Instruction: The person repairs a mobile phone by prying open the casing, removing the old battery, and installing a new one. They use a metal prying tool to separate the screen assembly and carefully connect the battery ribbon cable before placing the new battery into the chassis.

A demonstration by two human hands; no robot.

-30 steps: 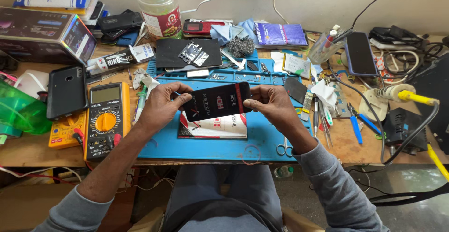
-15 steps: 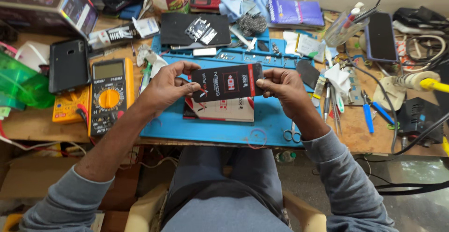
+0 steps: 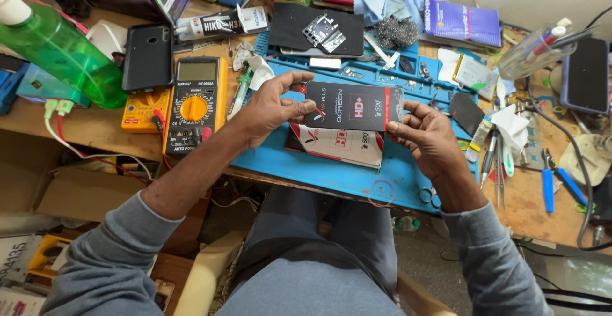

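A flat black-and-red box (image 3: 354, 106) is held above a white-and-red package (image 3: 341, 146) lying on the blue mat (image 3: 306, 163).

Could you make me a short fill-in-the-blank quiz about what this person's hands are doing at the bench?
1. The left hand and right hand hold a flat ____ box between them.
2. Under the box lies a white package on a ____ mat.
3. The yellow multimeter sits nearest the ____ hand.
4. The bottle at the bench's far left is ____.

Missing words: black; blue; left; green
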